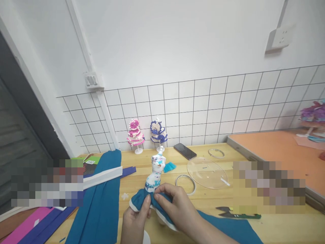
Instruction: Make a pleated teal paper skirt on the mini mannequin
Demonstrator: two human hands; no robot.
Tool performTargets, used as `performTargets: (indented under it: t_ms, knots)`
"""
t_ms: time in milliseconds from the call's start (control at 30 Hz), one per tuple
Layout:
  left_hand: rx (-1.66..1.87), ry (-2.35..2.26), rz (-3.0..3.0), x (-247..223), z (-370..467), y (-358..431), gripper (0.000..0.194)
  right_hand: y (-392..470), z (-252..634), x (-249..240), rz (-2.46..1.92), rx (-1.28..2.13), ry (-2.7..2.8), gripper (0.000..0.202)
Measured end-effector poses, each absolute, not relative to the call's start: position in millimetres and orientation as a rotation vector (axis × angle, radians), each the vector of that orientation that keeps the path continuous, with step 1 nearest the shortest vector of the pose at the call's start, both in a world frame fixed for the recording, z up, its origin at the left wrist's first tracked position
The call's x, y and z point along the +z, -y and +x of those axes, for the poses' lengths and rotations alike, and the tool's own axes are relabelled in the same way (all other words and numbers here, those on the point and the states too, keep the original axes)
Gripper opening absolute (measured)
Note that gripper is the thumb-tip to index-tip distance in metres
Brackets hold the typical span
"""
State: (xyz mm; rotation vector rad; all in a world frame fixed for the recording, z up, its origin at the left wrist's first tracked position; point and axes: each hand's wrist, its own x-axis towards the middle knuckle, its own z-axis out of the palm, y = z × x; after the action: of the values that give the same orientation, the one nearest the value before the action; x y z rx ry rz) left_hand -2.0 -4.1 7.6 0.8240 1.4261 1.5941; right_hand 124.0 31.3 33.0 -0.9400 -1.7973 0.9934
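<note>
A small white mannequin (pixel 154 173) with blue and purple patches stands upright in front of me. Around its lower part lies a teal skirt piece (pixel 165 211) with a white edge. My left hand (pixel 137 220) pinches this piece at the front, thumb on top. On its right side, my right hand (pixel 175 203) has thumb and forefinger pressed together on the teal material at the waist. The mannequin's base is partly hidden by the skirt and my hands.
Teal sheets (pixel 101 200) and coloured strips lie left. Two dressed figurines (pixel 135 135) stand by the grid wall. A phone (pixel 185 151), tape rings (pixel 186 184), a clear disc (pixel 207 173), a pleated piece (pixel 169 167) and green snips (pixel 238 214) lie right.
</note>
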Motion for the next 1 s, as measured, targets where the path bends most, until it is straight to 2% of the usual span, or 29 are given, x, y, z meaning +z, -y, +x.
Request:
performTargets:
  t_ms: [367, 667, 1000]
  knots:
    - [1.596, -1.274, 0.838, -2.8, -1.9, 1.3, 0.031, -28.4, 122.0, 31.6, -0.97, 0.93, 1.789, 0.012]
    - [1.663, -1.373, 0.788, -5.3, 2.1, 1.6, 0.028, -23.4, 118.8, 29.4, -0.948, 0.947, 1.74, 0.011]
    - [1.673, -1.477, 0.78, -9.0, 0.9, 0.8, 0.036, -19.9, 113.7, 24.6, -0.952, 0.933, 1.683, 0.011]
